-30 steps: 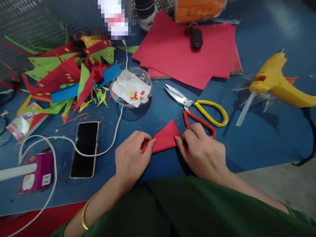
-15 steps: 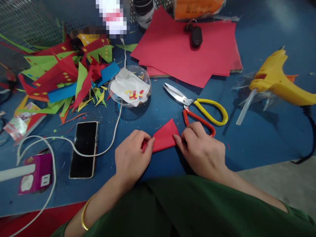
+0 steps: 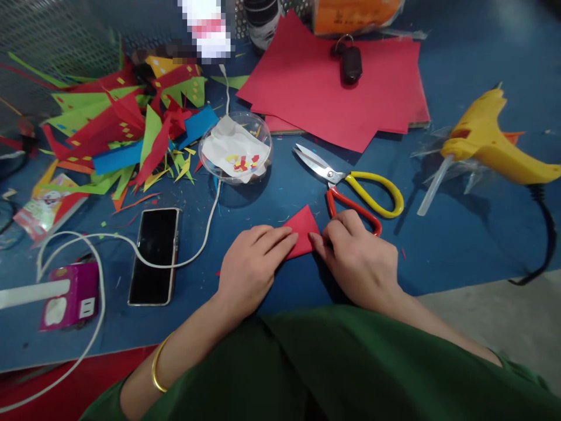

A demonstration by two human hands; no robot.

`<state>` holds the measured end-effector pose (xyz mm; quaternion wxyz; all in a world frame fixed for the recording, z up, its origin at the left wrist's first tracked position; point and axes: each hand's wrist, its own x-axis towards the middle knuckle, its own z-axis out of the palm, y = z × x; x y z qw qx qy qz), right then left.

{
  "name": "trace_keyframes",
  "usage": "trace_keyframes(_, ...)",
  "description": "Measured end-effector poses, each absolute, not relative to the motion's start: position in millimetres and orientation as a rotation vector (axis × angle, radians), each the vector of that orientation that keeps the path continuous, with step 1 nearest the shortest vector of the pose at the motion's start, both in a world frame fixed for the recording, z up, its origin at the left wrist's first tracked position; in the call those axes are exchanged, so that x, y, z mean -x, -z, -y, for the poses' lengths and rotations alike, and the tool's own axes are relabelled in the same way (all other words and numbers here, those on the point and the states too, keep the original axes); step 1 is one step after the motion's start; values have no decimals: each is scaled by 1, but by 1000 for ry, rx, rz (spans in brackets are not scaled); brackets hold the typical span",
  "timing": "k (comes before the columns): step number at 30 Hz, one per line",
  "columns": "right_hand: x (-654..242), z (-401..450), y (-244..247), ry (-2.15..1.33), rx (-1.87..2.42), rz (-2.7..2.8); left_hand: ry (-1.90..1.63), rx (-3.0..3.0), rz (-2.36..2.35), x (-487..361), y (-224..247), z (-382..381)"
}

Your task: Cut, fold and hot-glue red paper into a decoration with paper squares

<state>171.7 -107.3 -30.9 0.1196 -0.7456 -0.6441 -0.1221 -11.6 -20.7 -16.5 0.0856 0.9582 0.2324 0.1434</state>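
A small folded piece of red paper (image 3: 304, 227) lies on the blue table between my hands, its pointed corner facing away from me. My left hand (image 3: 249, 263) is closed on its left part, thumb and forefinger close together over the paper and covering that end. With thumb and bent fingers, my right hand (image 3: 362, 257) pinches the paper's right edge. Just beyond the right hand lie scissors (image 3: 328, 173) with one yellow and one red handle, blades slightly apart. The right fingers partly overlap the red handle.
Red sheets (image 3: 307, 88) lie at the back under a key fob (image 3: 351, 64). A clear bowl (image 3: 268, 131) holds paper bits. To the right rests a yellow glue gun (image 3: 477, 131). Left are paper cutouts (image 3: 118, 126), a phone (image 3: 153, 257), a white cable (image 3: 210, 216) and a purple box (image 3: 83, 292).
My left hand has slid rightward along the paper, its fingers now covering more of it. My right hand stays nearly in place at the right edge. The view has shifted slightly.
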Motion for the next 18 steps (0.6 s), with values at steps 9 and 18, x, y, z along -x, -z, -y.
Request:
trace_keyframes(9, -170, 105, 26, 27, 2371, 1845, -239, -2957, -606, 12, 10, 36)
trace_keyframes(18, -189, 120, 17, 8, 1997, 1628, -130, -2984, -664, 15, 11, 48)
